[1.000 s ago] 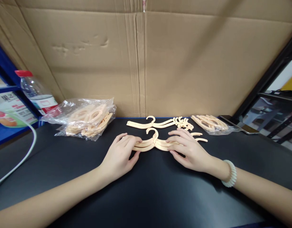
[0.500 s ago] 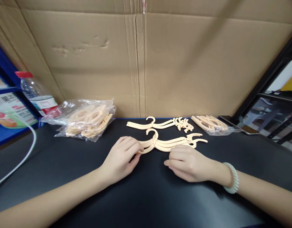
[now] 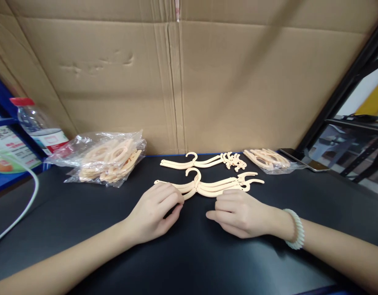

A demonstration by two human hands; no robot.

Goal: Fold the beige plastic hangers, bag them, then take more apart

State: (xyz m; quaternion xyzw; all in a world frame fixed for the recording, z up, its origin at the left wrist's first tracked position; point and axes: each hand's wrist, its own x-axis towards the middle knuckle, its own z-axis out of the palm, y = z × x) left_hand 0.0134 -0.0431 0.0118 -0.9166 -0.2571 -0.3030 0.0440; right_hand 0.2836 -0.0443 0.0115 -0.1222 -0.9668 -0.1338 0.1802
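Hanger (image 3: 197,187) on the counter (image 3: 189,258), long axis left-right; left hand (image 3: 155,209) touches its left arm from the near side, fingers (image 3: 173,200) narrow; right hand (image 3: 239,213) curls before its right arm; can't tell if either grips

Backed by creased cardboard (image 3: 213,82) at twelve o'clock, flanked by blue shelving (image 3: 4,121) at nine, black framing (image 3: 320,123) at three.
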